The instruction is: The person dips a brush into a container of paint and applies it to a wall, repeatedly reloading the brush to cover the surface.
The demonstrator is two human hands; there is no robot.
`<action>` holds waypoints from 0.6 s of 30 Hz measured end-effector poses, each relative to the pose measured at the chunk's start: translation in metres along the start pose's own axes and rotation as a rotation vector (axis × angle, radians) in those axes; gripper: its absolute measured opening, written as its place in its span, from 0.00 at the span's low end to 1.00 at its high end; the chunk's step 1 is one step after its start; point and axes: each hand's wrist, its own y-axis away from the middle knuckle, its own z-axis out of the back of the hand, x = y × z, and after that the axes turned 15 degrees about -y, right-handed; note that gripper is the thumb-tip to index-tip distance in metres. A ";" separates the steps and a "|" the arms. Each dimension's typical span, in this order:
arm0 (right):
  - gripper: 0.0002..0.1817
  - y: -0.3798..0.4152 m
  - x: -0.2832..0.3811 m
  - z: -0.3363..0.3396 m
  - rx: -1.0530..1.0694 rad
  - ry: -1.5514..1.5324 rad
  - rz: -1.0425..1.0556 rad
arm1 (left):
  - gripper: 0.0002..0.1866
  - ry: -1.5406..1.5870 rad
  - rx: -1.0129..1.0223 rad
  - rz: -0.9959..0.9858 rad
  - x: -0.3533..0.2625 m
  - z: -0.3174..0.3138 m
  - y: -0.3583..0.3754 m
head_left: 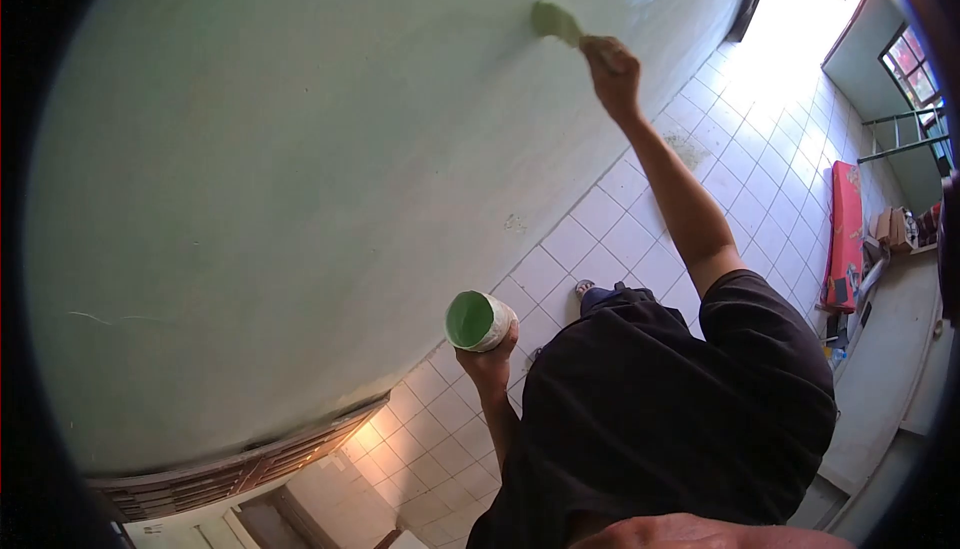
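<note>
My right hand (612, 67) is raised at the upper centre, its fingers wrapped round the handle of a paintbrush (556, 24). The brush head is coated pale green and lies at the light green wall (300, 179); whether it touches the surface is hard to tell. Lower down, my left hand (488, 357) holds a white paint container (500, 323) from below and the side. Green paint coats the container's inside, and its open mouth faces the wall.
White floor tiles (625, 239) run along the wall's base. A louvred wooden piece (240, 474) is at the lower left. To the right are a long red box (845, 237), a pale cabinet (885, 349) and a green metal frame (900, 134). Bright light enters the doorway at the top right.
</note>
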 end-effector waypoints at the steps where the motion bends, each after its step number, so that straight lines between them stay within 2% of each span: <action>1: 0.05 -0.007 0.004 0.006 -0.067 0.052 -0.044 | 0.33 0.002 0.008 0.012 0.001 0.000 0.000; 3: 0.05 -0.013 0.004 0.003 -0.136 0.100 -0.087 | 0.33 0.017 -0.002 0.011 0.005 0.000 -0.001; 5: 0.02 -0.005 -0.005 -0.013 -0.272 0.251 0.172 | 0.32 0.029 -0.004 0.012 0.006 0.001 0.000; 6: 0.01 0.004 -0.004 -0.028 -0.240 0.205 0.150 | 0.33 0.000 0.010 0.001 0.001 0.001 0.000; 7: 0.01 0.019 -0.004 -0.047 -0.181 0.305 0.176 | 0.33 -0.027 0.023 -0.012 -0.001 0.001 -0.001; 10: 0.03 0.076 0.049 -0.112 -0.125 0.122 0.117 | 0.33 0.025 0.002 -0.038 0.003 -0.005 -0.005; 11: 0.07 0.091 0.071 -0.119 -0.003 0.051 0.120 | 0.33 0.028 0.010 -0.040 0.004 -0.007 -0.005; 13: 0.07 0.126 0.097 -0.123 0.271 -0.070 0.104 | 0.33 -0.011 0.016 -0.029 0.005 -0.010 -0.005; 14: 0.08 0.132 0.124 -0.121 0.363 -0.214 -0.039 | 0.33 -0.010 0.025 -0.033 0.005 -0.011 -0.006; 16: 0.07 0.127 0.134 -0.117 0.454 -0.371 0.059 | 0.33 -0.045 0.022 -0.108 0.002 -0.018 -0.010; 18: 0.06 0.114 0.120 -0.103 0.458 -0.398 -0.101 | 0.32 -0.050 0.055 -0.107 -0.004 -0.018 -0.014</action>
